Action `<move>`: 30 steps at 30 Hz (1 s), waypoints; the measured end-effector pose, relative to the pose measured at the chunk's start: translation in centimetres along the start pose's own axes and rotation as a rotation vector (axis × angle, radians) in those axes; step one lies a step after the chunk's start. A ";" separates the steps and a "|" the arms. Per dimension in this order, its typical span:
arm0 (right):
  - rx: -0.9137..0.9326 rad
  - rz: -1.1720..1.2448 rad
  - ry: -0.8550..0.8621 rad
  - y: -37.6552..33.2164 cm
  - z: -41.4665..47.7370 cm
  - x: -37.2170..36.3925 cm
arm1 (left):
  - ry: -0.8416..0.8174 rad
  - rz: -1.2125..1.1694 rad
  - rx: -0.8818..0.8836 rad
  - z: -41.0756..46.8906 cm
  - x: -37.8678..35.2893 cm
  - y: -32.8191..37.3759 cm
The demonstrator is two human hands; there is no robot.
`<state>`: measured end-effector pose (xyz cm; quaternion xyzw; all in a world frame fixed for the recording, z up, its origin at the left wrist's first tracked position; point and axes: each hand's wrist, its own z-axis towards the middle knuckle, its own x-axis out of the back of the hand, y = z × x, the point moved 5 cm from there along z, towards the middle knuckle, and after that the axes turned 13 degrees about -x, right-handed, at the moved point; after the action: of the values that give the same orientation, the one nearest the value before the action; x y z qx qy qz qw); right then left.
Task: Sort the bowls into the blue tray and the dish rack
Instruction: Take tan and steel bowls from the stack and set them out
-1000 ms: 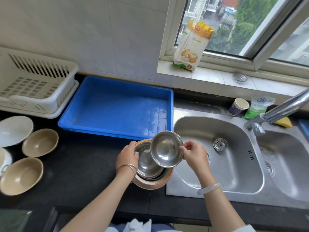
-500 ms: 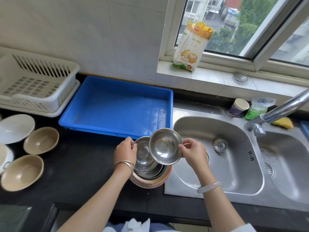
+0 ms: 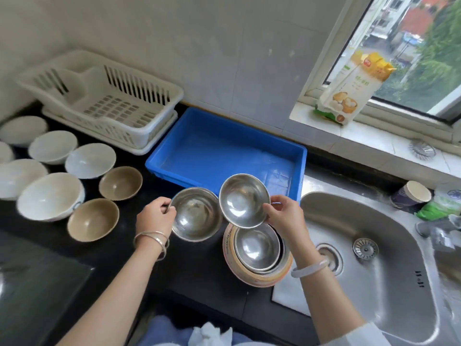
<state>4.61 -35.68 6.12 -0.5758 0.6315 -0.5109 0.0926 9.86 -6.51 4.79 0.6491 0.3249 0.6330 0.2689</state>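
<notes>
**Hands: one steel bowl each, above the counter**

Left hand (image 3: 156, 217): closed on the near rim of a steel bowl (image 3: 195, 216), held clear of the counter (image 3: 194, 278), mouth up and tipped toward the camera.

Right hand (image 3: 284, 217): fingers pinched on the right rim of a second steel bowl (image 3: 244, 199), slightly smaller, lifted and tilted. It overlaps the left bowl's edge in view; whether the two touch cannot be told.

Stack (image 3: 258, 253): directly below the right hand, at the counter's edge beside the sink (image 3: 374, 258). More steel bowls nested inside a larger patterned bowl.

Tray (image 3: 224, 148): blue, nothing in it, just behind both held bowls.

Rack (image 3: 104, 101): white, nothing in it, left of the tray and well apart from the hands.

Other bowls: two tan bowls (image 3: 121, 183) and a group of white bowls (image 3: 51, 196) on the counter to the left, near the rack, unsorted.

Step in hand: judged to be the first placement, with steel bowls drawn off the stack and neither container filled yet.

Next move: probably a short forward reach to set both bowls down in the tray, mouth up, side by side or nested. Which kind belongs in which container is not shown; the tray is simply nearest.
</notes>
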 end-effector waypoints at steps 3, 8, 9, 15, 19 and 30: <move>0.024 -0.042 -0.093 -1.7 0.2 -4.8 | 0.045 -0.019 0.093 -0.3 2.3 -3.6; 0.014 -0.055 -0.225 -3.2 0.4 -12.6 | 0.105 -0.047 0.269 -1.6 4.6 -9.3; 0.014 -0.070 -0.232 -3.3 0.5 -13.8 | 0.110 -0.045 0.305 -1.9 4.9 -10.3; -0.027 -0.155 -0.264 -3.3 1.0 -19.7 | 0.125 -0.073 0.440 -2.9 5.6 -14.2; -0.154 -0.070 -0.296 -2.5 1.4 -21.8 | 0.119 -0.124 0.481 -2.9 5.6 -15.3; -0.295 0.069 -0.348 -1.0 1.8 -24.4 | 0.071 -0.268 0.539 -2.3 5.2 -16.6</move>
<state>14.34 -16.42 -5.46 -0.6406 0.6931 -0.3028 0.1323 6.14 8.00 -4.40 0.6258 0.5732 0.5053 0.1566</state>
